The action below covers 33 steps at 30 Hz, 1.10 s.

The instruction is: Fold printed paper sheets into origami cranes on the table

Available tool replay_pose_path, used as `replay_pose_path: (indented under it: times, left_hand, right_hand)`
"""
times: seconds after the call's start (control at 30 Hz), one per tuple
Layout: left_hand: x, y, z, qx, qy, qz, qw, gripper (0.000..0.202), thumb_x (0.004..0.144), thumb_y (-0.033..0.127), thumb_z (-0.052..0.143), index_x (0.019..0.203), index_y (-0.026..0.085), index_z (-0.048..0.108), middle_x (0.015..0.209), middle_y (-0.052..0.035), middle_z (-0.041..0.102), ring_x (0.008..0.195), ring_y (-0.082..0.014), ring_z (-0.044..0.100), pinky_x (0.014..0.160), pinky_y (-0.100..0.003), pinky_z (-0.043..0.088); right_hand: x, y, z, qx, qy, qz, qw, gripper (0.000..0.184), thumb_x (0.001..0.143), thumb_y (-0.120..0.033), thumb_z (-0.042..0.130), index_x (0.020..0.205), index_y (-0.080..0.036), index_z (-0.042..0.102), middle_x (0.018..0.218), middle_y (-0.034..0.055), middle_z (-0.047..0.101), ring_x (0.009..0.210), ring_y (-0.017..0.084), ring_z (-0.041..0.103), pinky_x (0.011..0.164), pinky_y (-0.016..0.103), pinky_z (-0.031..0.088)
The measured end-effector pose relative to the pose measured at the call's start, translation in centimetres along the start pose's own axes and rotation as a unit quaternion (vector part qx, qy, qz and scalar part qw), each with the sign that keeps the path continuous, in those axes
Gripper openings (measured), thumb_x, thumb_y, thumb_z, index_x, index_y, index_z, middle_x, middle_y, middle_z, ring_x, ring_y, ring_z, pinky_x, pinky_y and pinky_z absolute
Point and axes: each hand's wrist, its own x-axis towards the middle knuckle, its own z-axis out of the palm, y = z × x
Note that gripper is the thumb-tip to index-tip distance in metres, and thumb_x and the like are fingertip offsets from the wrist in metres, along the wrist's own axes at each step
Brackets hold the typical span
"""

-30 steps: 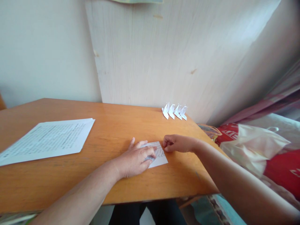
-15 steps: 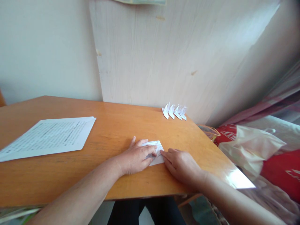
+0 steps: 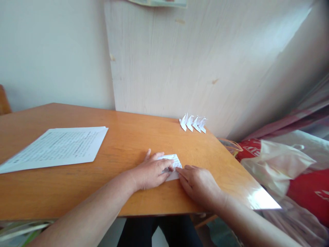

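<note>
While both hands rest on it, the small printed slip [image 3: 174, 162] lies flat, print side up, on the orange table [image 3: 123, 144], near the front edge and right of centre. Its far edge runs roughly along the table's width, tilted slightly up toward the right, and the far right corner points toward the folded paper pieces [image 3: 193, 122]. Long axis: cannot tell, since too much of it is covered.

The left hand [image 3: 151, 173] is palm down with fingers stretched out and together, pressing on the slip's left and middle part and hiding it. The right hand [image 3: 199, 183] is palm down with fingers extended, not curled; the fingertips [image 3: 180, 170] touch the slip's near right edge. Neither hand pinches anything.

The folded pieces stand in a short row at the table's far right edge against a pale wooden board [image 3: 192, 61], well apart from the slip; their exact count is hard to make out. A stack of printed sheets [image 3: 59, 147] lies far left, its near left corner cut off by the frame, text unreadable. A clear plastic bag [image 3: 280, 161] sits off the table's right side, blurred. The slip's print is too small to read.
</note>
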Motion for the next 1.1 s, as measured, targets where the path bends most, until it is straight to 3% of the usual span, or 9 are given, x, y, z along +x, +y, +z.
replay_pose_path:
  times: [0.3, 0.43, 0.67, 0.87, 1.1]
  left_hand:
    - [0.0, -0.2, -0.1, -0.014, -0.034, -0.01, 0.999, 0.033, 0.101, 0.041, 0.041, 0.13, 0.036, 0.055, 0.149, -0.0003, 0.05, 0.147, -0.0337, 0.025, 0.115, -0.067, 0.009]
    - [0.0, -0.5, 0.3, -0.012, -0.04, -0.021, 0.999, 0.035, 0.1, 0.037, 0.041, 0.133, 0.034, 0.052, 0.152, -0.0018, 0.048, 0.15, -0.033, 0.021, 0.115, -0.07, 0.005]
    - [0.2, -0.8, 0.6, -0.013, -0.043, -0.021, 0.999, 0.032, 0.099, 0.029, 0.041, 0.127, 0.034, 0.054, 0.155, 0.0018, 0.043, 0.151, -0.0319, 0.019, 0.115, -0.07, 0.003]
    - [0.2, -0.8, 0.6, -0.024, -0.04, -0.023, 0.999, 0.031, 0.098, 0.024, 0.039, 0.121, 0.034, 0.056, 0.153, 0.0025, 0.046, 0.151, -0.0328, 0.018, 0.115, -0.071, 0.004]
    - [0.2, -0.7, 0.3, -0.039, -0.048, -0.027, 0.998, 0.031, 0.096, 0.021, 0.04, 0.118, 0.033, 0.058, 0.153, 0.0027, 0.046, 0.151, -0.032, 0.016, 0.115, -0.07, 0.002]
  right_hand:
    - [-0.3, -1.4, 0.6, -0.029, 0.003, -0.019, 0.999, 0.034, 0.098, -0.022, 0.042, 0.122, -0.019, 0.066, 0.093, 0.0084, 0.072, 0.084, 0.021, 0.066, 0.074, 0.03, 0.045]
    - [-0.4, -1.8, 0.4, -0.043, -0.008, -0.015, 0.999, 0.036, 0.097, -0.022, 0.043, 0.126, -0.018, 0.065, 0.092, 0.008, 0.072, 0.082, 0.022, 0.066, 0.071, 0.03, 0.045]
    - [-0.3, -2.4, 0.3, -0.073, -0.014, -0.02, 0.997, 0.03, 0.095, -0.02, 0.048, 0.118, -0.016, 0.067, 0.088, 0.0085, 0.071, 0.078, 0.02, 0.064, 0.067, 0.029, 0.042]
    - [-0.4, -3.0, 0.5, -0.102, 0.027, -0.068, 0.992, 0.018, 0.094, -0.019, 0.052, 0.087, -0.017, 0.068, 0.076, 0.0065, 0.067, 0.07, 0.019, 0.06, 0.062, 0.03, 0.038]
    - [-0.6, -4.2, 0.9, -0.076, 0.068, -0.11, 0.989, 0.017, 0.092, -0.017, 0.052, 0.086, -0.018, 0.067, 0.075, 0.0043, 0.065, 0.067, 0.019, 0.059, 0.063, 0.032, 0.039]
